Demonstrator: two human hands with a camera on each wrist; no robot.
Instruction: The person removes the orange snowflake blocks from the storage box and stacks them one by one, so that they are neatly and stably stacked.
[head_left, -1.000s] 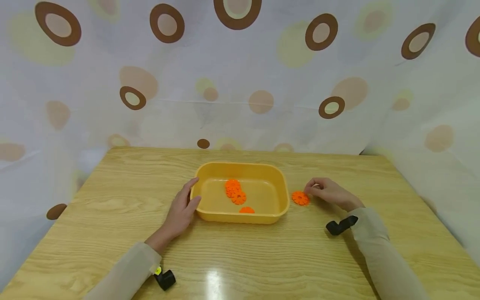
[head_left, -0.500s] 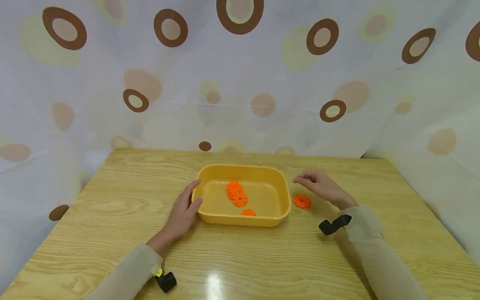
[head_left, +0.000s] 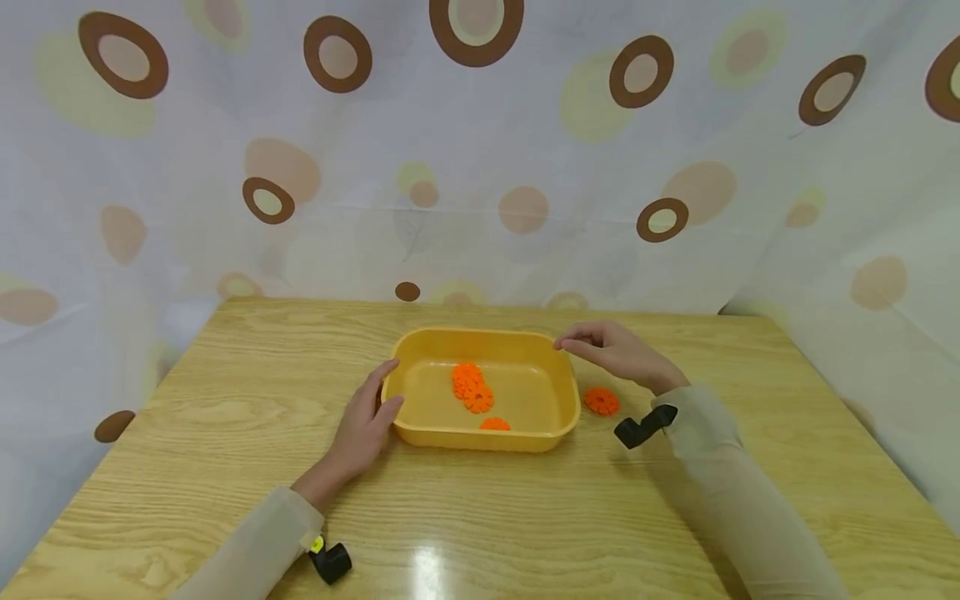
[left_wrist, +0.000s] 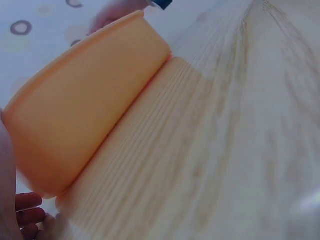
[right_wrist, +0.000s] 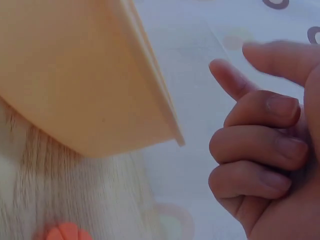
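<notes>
A yellow plastic basin (head_left: 472,439) stands on the wooden table. My left hand (head_left: 360,429) holds its left end, with thumb and forefinger spread over the rim; some left fingers (left_wrist: 29,207) curl beside its outer wall in the left wrist view. Several orange, notched, flower-shaped discs (head_left: 478,398) lie in the basin, partly overlapping, and one disc (head_left: 495,424) is half hidden behind the near wall. My right hand (head_left: 615,350) hovers at the basin's far right corner. In the right wrist view, its thumb and forefinger extend apart with nothing visible between them; the other fingers (right_wrist: 255,145) are bent.
Another orange disc (head_left: 602,401) lies on the table right of the basin, below my right hand. A patterned cloth (head_left: 525,250) hangs behind the table and along its sides. Black cameras (head_left: 645,427) sit on both wrists.
My right hand has left the disc beside the basin, moving left and farther back to the basin's rim. That disc still lies on the table; the left hand has kept its hold.
</notes>
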